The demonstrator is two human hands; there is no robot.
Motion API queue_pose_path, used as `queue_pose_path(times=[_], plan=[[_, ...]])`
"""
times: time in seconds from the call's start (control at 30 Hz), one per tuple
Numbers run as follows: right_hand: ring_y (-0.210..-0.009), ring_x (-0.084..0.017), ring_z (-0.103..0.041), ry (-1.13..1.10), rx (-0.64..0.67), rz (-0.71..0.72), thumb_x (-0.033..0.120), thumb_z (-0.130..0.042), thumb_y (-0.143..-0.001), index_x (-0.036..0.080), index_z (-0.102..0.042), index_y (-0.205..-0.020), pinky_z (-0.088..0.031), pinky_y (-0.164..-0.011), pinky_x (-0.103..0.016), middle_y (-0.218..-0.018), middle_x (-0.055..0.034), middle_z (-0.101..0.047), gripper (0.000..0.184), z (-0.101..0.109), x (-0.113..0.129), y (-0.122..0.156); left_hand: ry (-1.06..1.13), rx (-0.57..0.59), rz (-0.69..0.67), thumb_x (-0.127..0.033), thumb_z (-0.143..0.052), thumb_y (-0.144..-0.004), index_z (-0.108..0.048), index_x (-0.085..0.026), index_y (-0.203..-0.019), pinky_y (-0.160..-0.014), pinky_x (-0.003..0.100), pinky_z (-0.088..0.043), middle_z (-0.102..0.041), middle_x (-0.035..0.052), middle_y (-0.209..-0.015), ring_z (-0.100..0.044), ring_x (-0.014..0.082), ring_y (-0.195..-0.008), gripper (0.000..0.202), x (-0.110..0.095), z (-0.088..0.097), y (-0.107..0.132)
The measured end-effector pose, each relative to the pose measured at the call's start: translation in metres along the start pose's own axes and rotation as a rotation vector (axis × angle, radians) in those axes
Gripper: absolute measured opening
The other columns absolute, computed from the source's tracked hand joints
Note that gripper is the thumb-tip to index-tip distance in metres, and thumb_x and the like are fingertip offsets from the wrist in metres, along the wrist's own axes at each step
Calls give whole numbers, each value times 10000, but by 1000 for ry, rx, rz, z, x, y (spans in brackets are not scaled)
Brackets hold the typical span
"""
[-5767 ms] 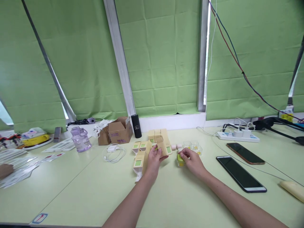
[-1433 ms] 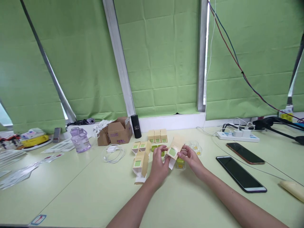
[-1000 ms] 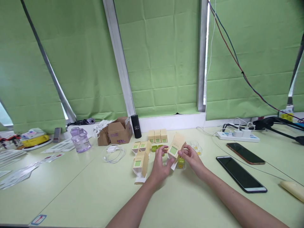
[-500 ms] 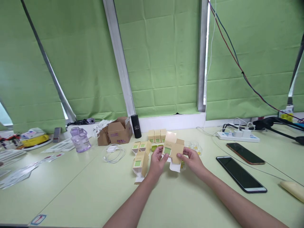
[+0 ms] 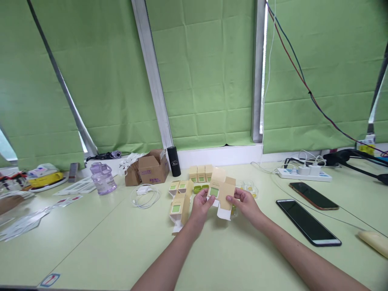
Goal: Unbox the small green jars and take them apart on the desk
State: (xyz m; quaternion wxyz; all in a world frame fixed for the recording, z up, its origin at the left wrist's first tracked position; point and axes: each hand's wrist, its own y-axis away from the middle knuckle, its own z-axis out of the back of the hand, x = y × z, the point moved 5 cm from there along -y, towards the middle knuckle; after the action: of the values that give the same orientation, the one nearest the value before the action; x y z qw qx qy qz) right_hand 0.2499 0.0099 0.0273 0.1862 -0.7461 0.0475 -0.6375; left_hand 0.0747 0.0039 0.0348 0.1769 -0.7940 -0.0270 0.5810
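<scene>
A flattened kraft-coloured carton (image 5: 223,190) with a green square and white flaps is held above the table. My left hand (image 5: 201,203) pinches its left side, and my right hand (image 5: 244,202) grips its right side with the thumb on the front. Left of my hands lie several partly folded boxes (image 5: 180,204) of the same kind, their flaps open. Behind, three small boxes (image 5: 201,173) stand in a row. Small green containers (image 5: 199,188) show behind my left hand. Clear plastic containers with yellow bits (image 5: 249,188) sit behind my right hand, partly hidden.
Two phones (image 5: 308,222) lie at right, near a power strip (image 5: 304,173). A white charger cable (image 5: 146,197), a brown cardboard box (image 5: 152,167), a black cylinder (image 5: 173,161) and a purple bottle (image 5: 103,179) stand left. Another person's hand (image 5: 10,203) is at far left.
The other person's hand has come further into view at the far left. The carton's top flap has tilted slightly; my hands have hardly moved.
</scene>
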Motion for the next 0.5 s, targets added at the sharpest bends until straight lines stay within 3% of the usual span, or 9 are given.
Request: queue_pose_path(times=[0.13, 0.27, 0.4, 0.5], plan=[[-1054, -330, -716, 7, 44, 56, 574, -811, -758, 225, -766, -1052, -560, -967, -503, -1106, -113, -784, 458, -3, 3, 0, -76, -41, -60, -510, -833, -761, -649, -159, -1053, -827, 336, -546, -762, 123, -1044, -730, 247, -927, 493, -10, -2, 3], [-999, -311, -705, 102, 19, 100, 556, -786, -772, 223, -769, -999, -552, -947, -481, -1042, -103, -788, 403, 0, 3, -2, -178, -39, -124, -516, -773, -820, -665, -167, -1093, -841, 366, -547, -745, 123, -1050, -712, 256, -940, 457, -18, -2, 7], [-974, -295, -684, 269, -120, 132, 494, -750, -766, 230, -753, -911, -527, -936, -455, -989, -80, -781, 301, 9, 3, -4, -483, -48, -377, -405, -719, -881, -729, -203, -1045, -955, 436, -510, -710, 127, -1119, -628, 298, -1121, 260, -31, -5, 15], [-954, -299, -688, 192, -194, 146, 428, -764, -695, 231, -727, -930, -542, -871, -429, -1008, -76, -772, 309, 16, 1, -3, -745, -11, -608, -244, -683, -896, -760, -270, -1030, -1076, 528, -411, -725, 96, -1132, -501, 316, -1255, 156, -39, -13, 25]])
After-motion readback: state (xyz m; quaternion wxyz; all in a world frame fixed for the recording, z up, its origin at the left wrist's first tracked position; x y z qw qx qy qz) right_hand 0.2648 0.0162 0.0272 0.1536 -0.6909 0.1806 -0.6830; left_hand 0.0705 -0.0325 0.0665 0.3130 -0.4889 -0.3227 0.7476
